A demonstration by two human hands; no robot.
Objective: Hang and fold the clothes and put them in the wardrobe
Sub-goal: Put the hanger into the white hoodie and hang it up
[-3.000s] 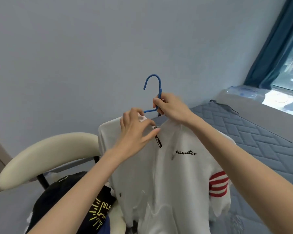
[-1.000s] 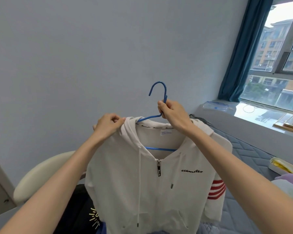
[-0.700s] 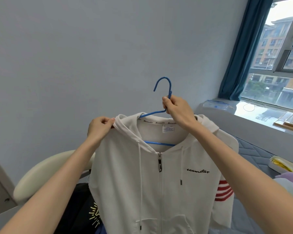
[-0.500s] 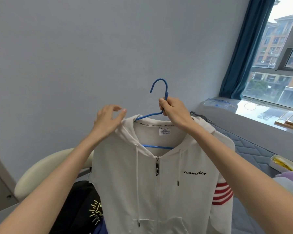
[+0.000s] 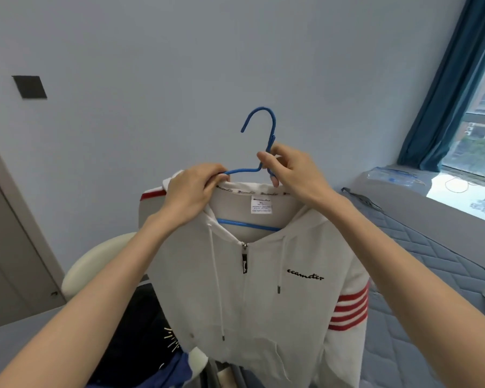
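A white zip hoodie [image 5: 263, 298] with red sleeve stripes hangs on a blue hanger [image 5: 259, 121], held up in front of me. My right hand [image 5: 294, 175] grips the hanger's neck just below the hook. My left hand [image 5: 193, 189] pinches the hoodie's collar at the hanger's left arm. The zip is closed below the neckline, and the hanger's lower bar shows inside the neck opening.
A cream chair [image 5: 95, 261] stands behind the hoodie with dark clothes [image 5: 140, 340] piled on its seat. A grey quilted bed [image 5: 437, 275] lies to the right, below a window sill [image 5: 459, 189] and a blue curtain [image 5: 454, 79]. A door [image 5: 9, 261] is at the left.
My left hand has closed again on the collar at the hanger's left arm, nearer the neck. One striped sleeve now sticks out at the left shoulder. The view has swung slightly left.
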